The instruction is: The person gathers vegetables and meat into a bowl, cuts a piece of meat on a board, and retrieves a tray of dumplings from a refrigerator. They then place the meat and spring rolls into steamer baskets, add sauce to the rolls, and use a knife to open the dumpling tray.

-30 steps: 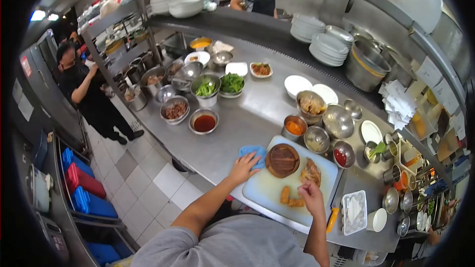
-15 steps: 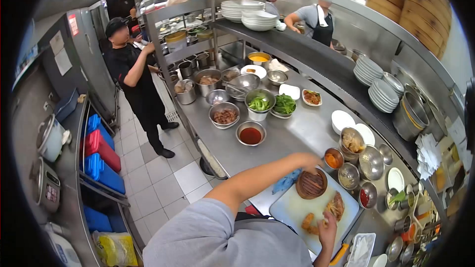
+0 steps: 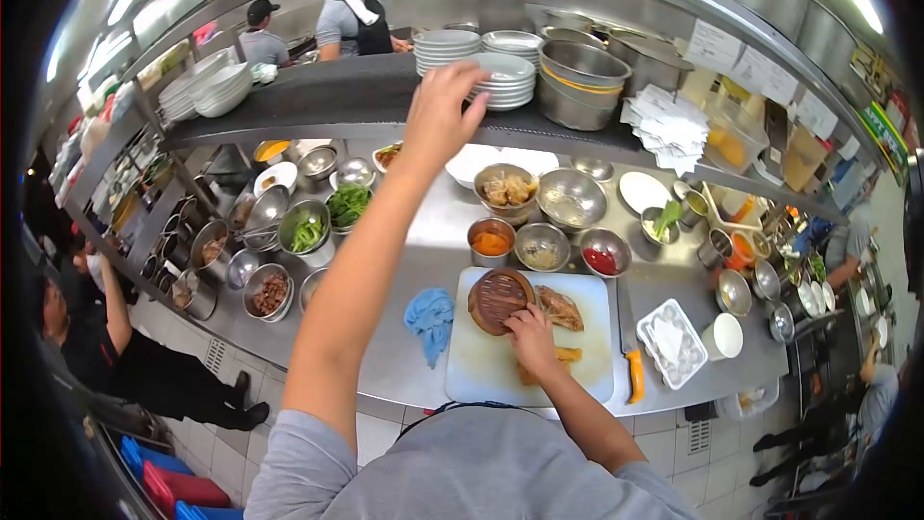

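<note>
At the far left corner of the cutting board [image 3: 481,371], near the tabletop's [image 3: 433,250] front edge, sits a round wooden dish [image 3: 496,299], no food showing on it. The right hand's [image 3: 532,337] fingers bend at its rim; I cannot tell whether they grip. Meat [image 3: 561,310] and fried pieces [image 3: 568,354] lie outside it. Left hand [image 3: 445,116]: fingers loose, by plates [image 3: 507,87] stacked on the shelf [image 3: 318,96].
</note>
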Demonstrator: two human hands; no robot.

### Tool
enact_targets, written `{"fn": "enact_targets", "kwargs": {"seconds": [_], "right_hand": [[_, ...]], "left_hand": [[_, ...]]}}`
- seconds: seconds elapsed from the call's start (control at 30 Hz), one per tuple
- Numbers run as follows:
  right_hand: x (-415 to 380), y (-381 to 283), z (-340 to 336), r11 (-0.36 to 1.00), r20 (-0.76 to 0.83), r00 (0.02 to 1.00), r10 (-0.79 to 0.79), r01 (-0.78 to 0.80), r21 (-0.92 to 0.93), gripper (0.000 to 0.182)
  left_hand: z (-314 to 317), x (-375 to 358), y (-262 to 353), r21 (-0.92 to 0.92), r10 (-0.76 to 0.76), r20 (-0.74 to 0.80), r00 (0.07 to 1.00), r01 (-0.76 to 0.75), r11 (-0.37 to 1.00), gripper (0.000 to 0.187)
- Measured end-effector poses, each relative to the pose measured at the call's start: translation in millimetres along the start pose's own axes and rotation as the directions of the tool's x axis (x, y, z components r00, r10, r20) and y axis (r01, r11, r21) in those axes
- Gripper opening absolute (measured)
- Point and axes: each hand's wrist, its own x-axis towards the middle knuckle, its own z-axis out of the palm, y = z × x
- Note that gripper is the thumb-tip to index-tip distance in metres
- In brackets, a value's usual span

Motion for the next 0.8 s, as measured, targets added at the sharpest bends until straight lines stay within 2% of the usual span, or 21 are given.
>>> {"fn": "enact_targets", "kwargs": {"seconds": [0.07, 0.1, 0.13, 0.17, 0.2, 0.23, 0.3, 0.33, 0.37, 0.4, 0.43, 0.5, 0.57, 0.63, 0.67, 0.7, 0.73, 0.77, 0.8], "right_hand": [[2, 6, 10, 1.0, -0.009, 1.0, -0.015, 0.015, -0.021, 0.027], [2, 9, 12, 0.998, -0.016, 0.999, -0.046, 0.045, -0.041, 0.028], [1, 11, 7, 0.999, -0.009, 1.0, -0.024, 0.023, -0.039, 0.028], [1, 9, -1, 0.99, -0.049, 0.998, -0.049, 0.055, 0.126, 0.028], [-1, 8, -7, 0.954, -0.095, 0.994, -0.061, 0.086, 0.287, 0.029], [-6, 10, -13, 0.953, -0.078, 0.997, -0.026, 0.049, 0.298, 0.029], [-30, 19, -23, 0.881, -0.054, 0.992, 0.117, -0.078, 0.467, 0.028], [-46, 25, -26, 0.874, -0.026, 0.989, 0.147, -0.117, 0.472, 0.028], [-57, 34, -32, 0.789, -0.009, 0.964, 0.267, -0.213, 0.577, 0.028], [-68, 43, -38, 0.685, 0.013, 0.925, 0.381, -0.291, 0.668, 0.027], [-80, 49, -44, 0.68, 0.022, 0.916, 0.401, -0.314, 0.663, 0.027], [-107, 60, -57, 0.54, 0.028, 0.823, 0.567, -0.398, 0.741, 0.026], [-128, 73, -63, 0.538, 0.023, 0.774, 0.633, -0.461, 0.705, 0.027], [-144, 78, -67, 0.589, -0.029, 0.762, 0.647, -0.475, 0.654, 0.032], [-146, 78, -76, 0.66, 0.017, 0.793, 0.609, -0.519, 0.543, 0.042], [-144, 76, -78, 0.657, 0.018, 0.79, 0.613, -0.522, 0.544, 0.042], [-141, 73, -78, 0.813, -0.011, 0.886, 0.464, -0.421, 0.402, 0.048], [-136, 70, -80, 0.927, -0.006, 0.956, 0.292, -0.282, 0.246, 0.054], [-124, 62, -85, 0.924, 0.16, 0.941, 0.297, -0.326, 0.203, 0.068]], "left_hand": [[15, 19, -5, 0.25, 0.137, 0.091, 0.986, -0.156, 0.956, 0.025], [21, 25, -22, 0.139, 0.003, 0.339, 0.941, -0.053, 0.989, 0.034], [19, 35, -23, 0.095, -0.117, 0.479, 0.87, 0.081, 0.992, 0.035], [12, 47, -17, 0.073, -0.215, 0.619, 0.756, 0.217, 0.973, 0.036], [5, 54, -16, 0.034, -0.212, 0.626, 0.75, 0.246, 0.969, 0.035], [0, 59, -18, -0.005, -0.213, 0.636, 0.742, 0.28, 0.96, 0.035], [0, 64, -32, -0.038, -0.146, 0.614, 0.775, 0.214, 0.976, 0.034], [3, 62, -37, 0.009, -0.097, 0.526, 0.845, 0.109, 0.994, 0.033], [6, 63, -37, 0.067, -0.03, 0.422, 0.906, 0.002, 0.998, 0.032], [-1, 59, -19, 0.102, -0.044, 0.302, 0.952, 0.014, 0.995, 0.027], [-6, 53, -1, 0.134, -0.053, 0.178, 0.983, 0.03, 0.991, 0.023], [-16, 40, -29, 0.108, 0.028, 0.158, 0.987, -0.046, 0.993, 0.032], [-50, 7, 37, -0.025, -0.073, 0.095, 0.993, 0.075, 0.997, 0.03], [-64, -46, 73, -0.133, -0.269, 0.168, 0.949, 0.292, 0.947, 0.021], [-61, -80, 97, -0.166, -0.347, 0.209, 0.914, 0.383, 0.909, 0.021], [-52, -116, 101, -0.122, -0.336, 0.294, 0.895, 0.384, 0.915, 0.02], [-38, -148, 111, -0.136, -0.411, 0.391, 0.823, 0.494, 0.859, 0.017], [-14, -185, 104, -0.169, -0.373, 0.506, 0.778, 0.513, 0.841, 0.015], [13, -225, 101, -0.165, -0.33, 0.515, 0.791, 0.47, 0.867, 0.014]]}}
